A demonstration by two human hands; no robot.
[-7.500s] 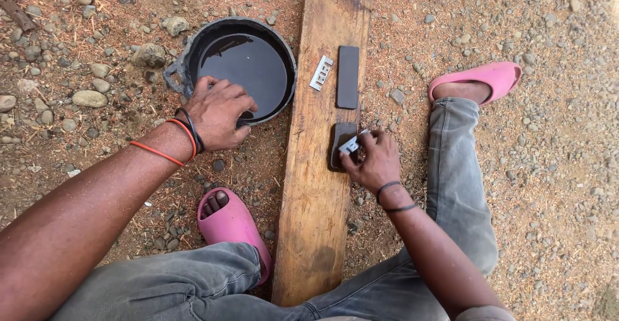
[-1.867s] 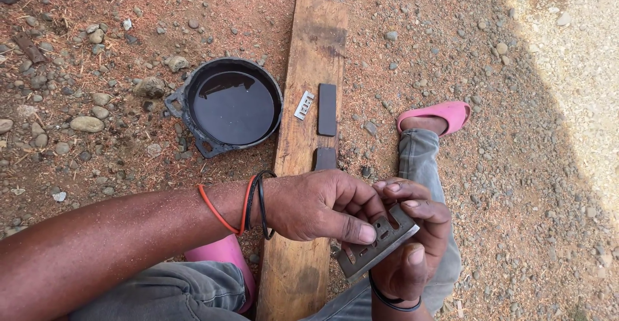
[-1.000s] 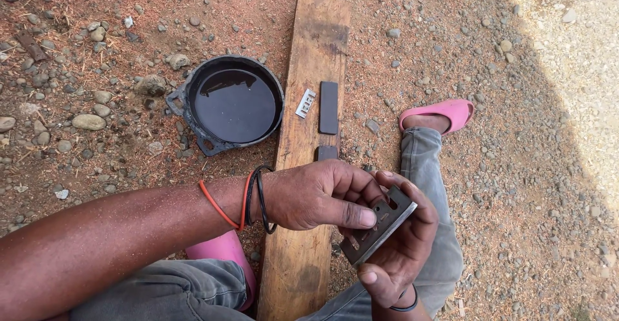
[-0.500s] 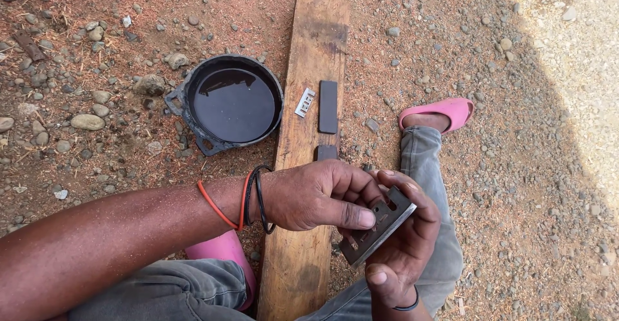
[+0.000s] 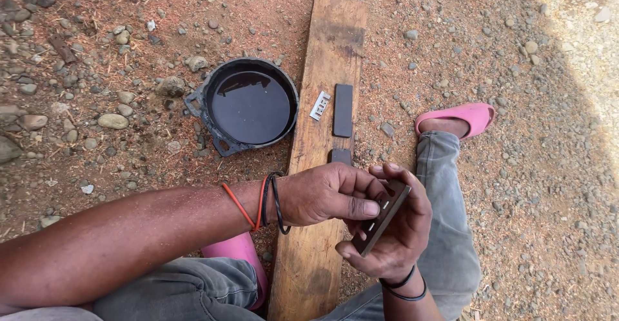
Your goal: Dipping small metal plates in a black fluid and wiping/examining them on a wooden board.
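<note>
My right hand (image 5: 393, 237) still grips the blade (image 5: 382, 218), and my left hand (image 5: 322, 195) has slid its thumb along it. Beyond my fingers lie two stones (image 5: 342, 110), one plate (image 5: 320, 105), one pan (image 5: 250, 106), all on or beside one plank (image 5: 322, 69).

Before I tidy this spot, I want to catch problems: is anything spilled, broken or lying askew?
Nothing spilled. The round black pan of dark liquid sits level on the gravel. The small silver metal blade lies slightly askew beside the dark rectangular stone on the worn wooden plank.

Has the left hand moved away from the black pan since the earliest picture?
Yes. The left hand left the black pan, coming nearer across the plank to the dark plate.
</note>
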